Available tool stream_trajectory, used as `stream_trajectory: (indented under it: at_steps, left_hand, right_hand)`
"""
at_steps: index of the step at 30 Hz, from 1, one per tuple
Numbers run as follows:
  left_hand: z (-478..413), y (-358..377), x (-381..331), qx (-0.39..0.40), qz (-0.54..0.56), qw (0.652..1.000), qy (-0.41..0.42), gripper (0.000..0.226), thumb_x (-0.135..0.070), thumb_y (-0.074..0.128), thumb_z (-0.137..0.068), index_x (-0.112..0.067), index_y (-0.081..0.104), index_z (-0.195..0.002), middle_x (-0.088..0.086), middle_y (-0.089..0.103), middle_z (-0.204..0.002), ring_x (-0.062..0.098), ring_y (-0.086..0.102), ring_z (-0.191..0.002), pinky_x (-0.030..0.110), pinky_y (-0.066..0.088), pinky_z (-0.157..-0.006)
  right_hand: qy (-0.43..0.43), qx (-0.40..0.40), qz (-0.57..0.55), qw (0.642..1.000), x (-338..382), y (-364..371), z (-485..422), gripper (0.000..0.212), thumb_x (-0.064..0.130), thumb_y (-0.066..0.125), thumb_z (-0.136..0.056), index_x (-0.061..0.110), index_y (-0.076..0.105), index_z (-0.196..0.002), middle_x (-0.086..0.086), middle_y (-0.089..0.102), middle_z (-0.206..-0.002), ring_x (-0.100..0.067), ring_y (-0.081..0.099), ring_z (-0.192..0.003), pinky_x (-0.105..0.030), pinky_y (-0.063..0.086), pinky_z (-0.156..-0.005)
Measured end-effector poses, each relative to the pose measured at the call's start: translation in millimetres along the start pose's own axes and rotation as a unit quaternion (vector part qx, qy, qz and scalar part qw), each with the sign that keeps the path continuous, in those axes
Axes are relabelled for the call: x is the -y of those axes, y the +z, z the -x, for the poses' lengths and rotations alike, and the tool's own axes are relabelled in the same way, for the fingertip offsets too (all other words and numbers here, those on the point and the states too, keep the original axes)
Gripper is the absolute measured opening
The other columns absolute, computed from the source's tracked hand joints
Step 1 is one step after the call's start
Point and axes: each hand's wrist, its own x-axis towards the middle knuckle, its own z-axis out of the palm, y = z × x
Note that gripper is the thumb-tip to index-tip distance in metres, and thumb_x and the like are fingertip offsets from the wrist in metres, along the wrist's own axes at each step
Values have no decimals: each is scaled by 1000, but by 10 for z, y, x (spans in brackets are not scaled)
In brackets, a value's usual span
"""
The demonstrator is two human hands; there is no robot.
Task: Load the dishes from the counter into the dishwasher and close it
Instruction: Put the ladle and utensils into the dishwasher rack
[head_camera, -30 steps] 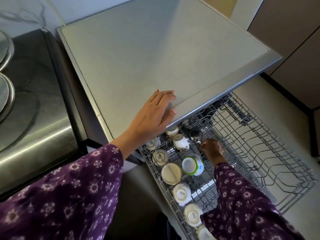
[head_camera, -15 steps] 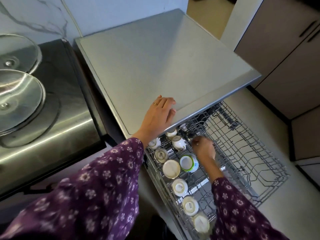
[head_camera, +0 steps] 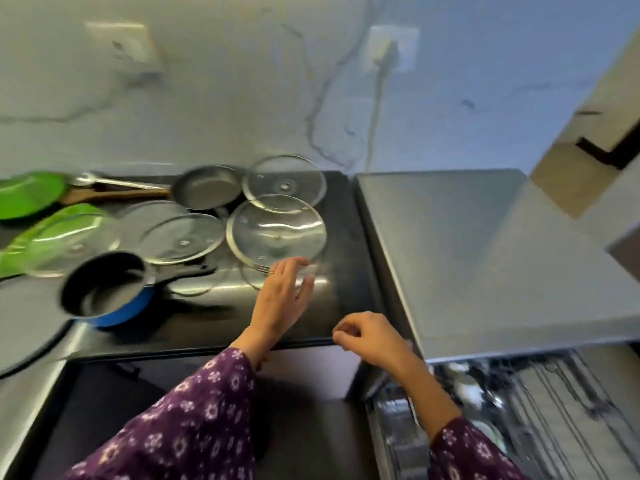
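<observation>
Several glass lids lie on the dark counter; the nearest glass lid [head_camera: 277, 232] sits just beyond my left hand [head_camera: 282, 297], whose fingers are stretched flat above the counter, holding nothing. My right hand [head_camera: 367, 336] hovers at the counter's front edge with fingers loosely curled and empty. A blue saucepan [head_camera: 107, 294], a grey frying pan [head_camera: 206, 190] and green plates [head_camera: 29, 195] are further left. The dishwasher's pulled-out rack [head_camera: 519, 410] with cups shows blurred at the lower right.
The grey dishwasher top [head_camera: 485, 254] fills the right side. A marble wall with a socket and cable [head_camera: 388, 53] stands behind. A wooden spatula and a metal ladle [head_camera: 114, 188] lie near the frying pan. Cabinets rise at the far right.
The view has swung left from the rack to the counter. My left hand left the dishwasher top and moved over the counter near the lids. My right hand came up out of the rack.
</observation>
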Motion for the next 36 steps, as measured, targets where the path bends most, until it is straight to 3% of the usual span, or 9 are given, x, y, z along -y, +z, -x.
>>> stream_trajectory:
  at_steps: [7,11,14,17,21,25,29,33,36]
  left_hand:
    - [344,-1613,1210,-114,-65,985,-114,39,-39,44,-90,-10,57,-111,5,60,-103,21,52,-100,24,35,-90]
    - [536,-2319,1818,-160,-93,968,-171,44,-40,42,-88,-6,58,-109,11,62,-103,27,54,-99,29,37,-89]
    - [731,-2744,2299,-173,-112,956,-207,46,-43,39,-88,-7,59,-110,10,63,-104,28,56,-99,30,39,-86]
    - [902,-3038,2735,-171,-129,945,-245,49,-46,36,-88,-9,58,-112,8,63,-105,26,56,-101,36,44,-86]
    - [1040,-3225,3171,-168,-133,937,-276,51,-48,35,-88,-9,58,-112,6,62,-107,24,57,-103,36,45,-87]
    - [1008,-3246,3525,-135,-129,939,-288,48,-47,37,-88,-11,58,-110,4,62,-106,21,56,-102,31,43,-87]
    - [956,-3110,3809,-97,-111,942,-301,42,-47,36,-91,-15,55,-112,-2,58,-106,15,51,-101,28,41,-83]
    - [897,-3014,3975,-96,-97,943,-304,24,-31,52,-94,-17,54,-113,-5,55,-104,13,51,-97,23,36,-79]
    - [839,-3005,4091,-103,-85,946,-297,28,-39,48,-95,-20,53,-116,-8,55,-106,6,48,-95,23,37,-78]
  right_hand:
    - [-89,40,8,995,1570,543,-881,17,30,64,-84,18,70,-93,1,71,-82,-11,66,-76,-23,51,-65]
    - [-133,52,21,990,2367,943,-1378,11,24,64,-83,15,71,-87,0,70,-71,-5,63,-62,-22,50,-61]
    - [-157,54,59,984,2860,1271,-1838,10,27,65,-79,19,71,-80,5,68,-66,-8,65,-65,-32,55,-70]
    - [-167,65,97,979,3270,1517,-2257,12,27,65,-79,18,71,-84,2,70,-74,-12,66,-72,-36,56,-76]
    - [-165,56,138,975,3673,1743,-2725,16,21,64,-83,10,71,-93,-5,70,-86,-17,64,-80,-35,54,-81]
    - [-161,36,183,969,3962,1933,-3273,16,14,60,-85,5,69,-94,-9,68,-95,-14,57,-80,-27,47,-74]
    - [-153,32,190,969,4096,2051,-3784,20,9,55,-88,6,64,-106,-12,64,-108,-18,56,-89,-28,47,-80]
    - [-145,16,206,968,4133,2135,-4196,31,8,55,-88,6,59,-118,-14,61,-117,-26,58,-103,-32,47,-88]
    - [-131,4,227,965,4113,2185,-4479,30,10,53,-89,8,56,-119,-14,58,-117,-29,56,-106,-38,46,-93]
